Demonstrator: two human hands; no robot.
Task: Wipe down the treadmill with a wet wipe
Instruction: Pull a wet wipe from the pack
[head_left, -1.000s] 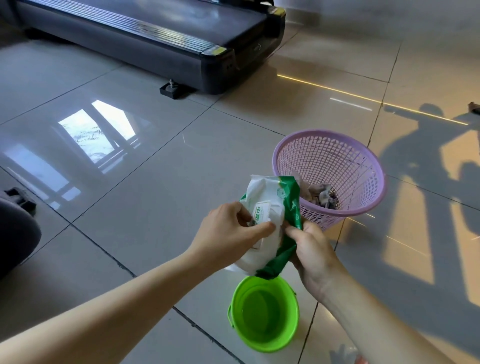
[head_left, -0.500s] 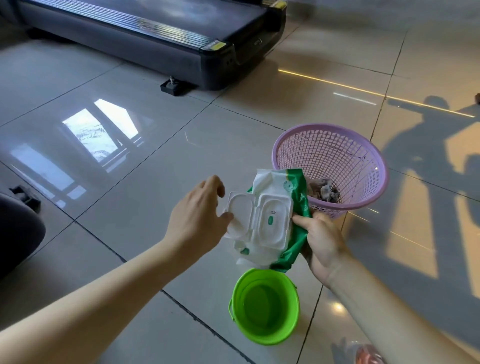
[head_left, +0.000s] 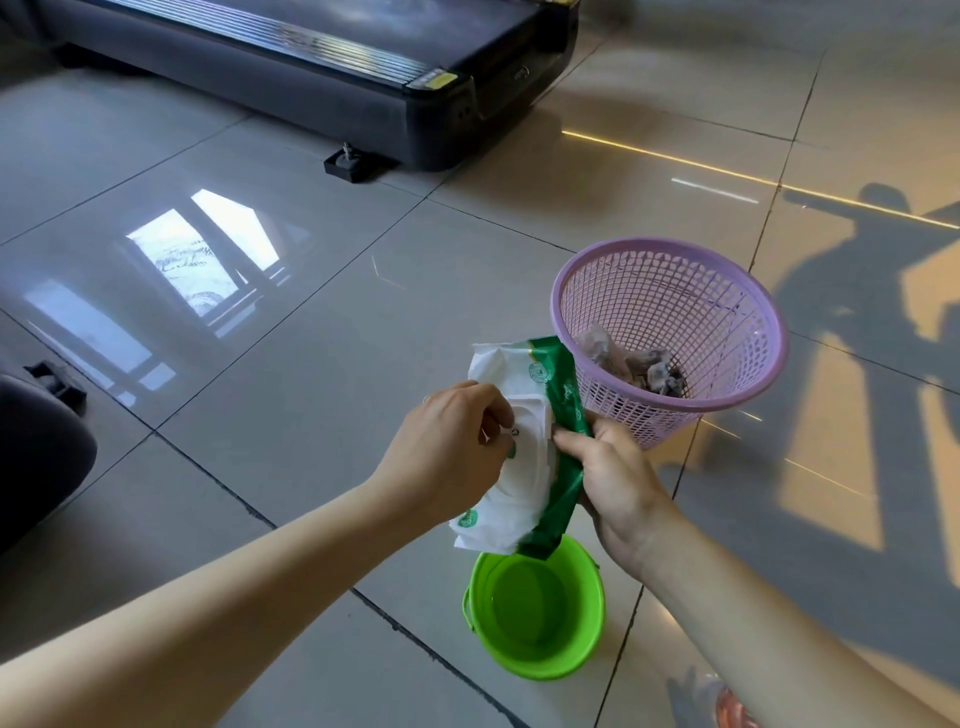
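Wipe pack (head_left: 519, 387): between both hands, long axis running away from the wrists. R hand (head_left: 615, 483) grips its green edge, L hand (head_left: 449, 449) pinches at its opening. Treadmill (head_left: 311, 67) well beyond both hands, untouched. Vs 0.5 s ago: L hand moved off the flipped lid onto the opening.

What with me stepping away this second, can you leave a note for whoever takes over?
Left hand: pinches at the white lid of the pack; no wipe visibly out.
Right hand: grips the pack's green edge, above the bucket.
Treadmill: on the floor ahead, neither hand on it.
Basket: beside the pack, holds crumpled rubbish.
Done: pack in hand.
Left: pull out a wipe, wipe the treadmill.
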